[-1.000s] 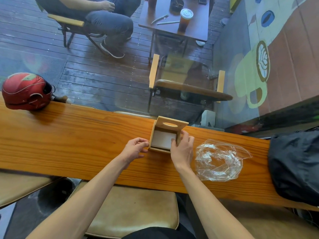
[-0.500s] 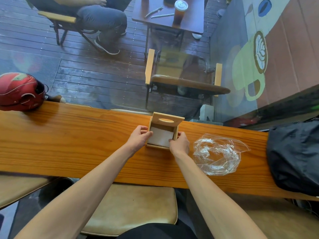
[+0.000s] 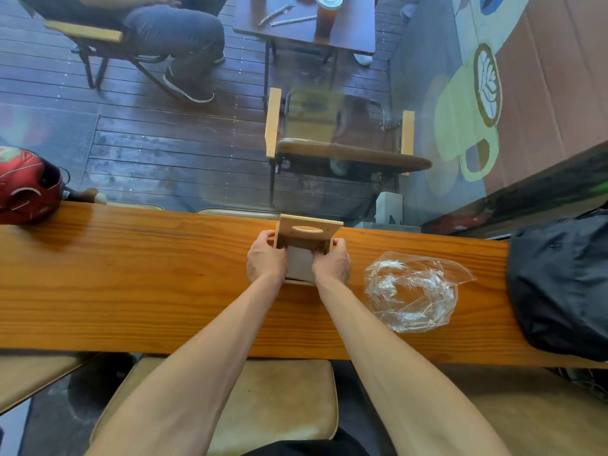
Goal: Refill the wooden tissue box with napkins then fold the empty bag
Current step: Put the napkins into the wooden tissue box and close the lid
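Wooden tissue box [image 3: 309, 230], lid raised, white napkins [image 3: 301, 266] inside, between both hands; crumpled clear bag [image 3: 416, 291] lying right of them.

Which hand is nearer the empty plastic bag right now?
Right. The right hand is at the tissue box, beside the plastic bag; the left hand is on the box's far side.

I sit at a long wooden counter [image 3: 131, 274]. A red helmet [image 3: 28, 185] rests on its far left end. A black bag [image 3: 562, 284] lies on its right end. Under me is a tan stool seat [image 3: 279, 399]. Past the glass I see an empty wooden chair [image 3: 339, 149] on dark floor boards. A small dark table [image 3: 352, 31] holds an iced drink cup [image 3: 327, 14]. A person in jeans [image 3: 174, 31] sits on another chair beside it. A green mug picture [image 3: 467, 126] is painted on the wall.
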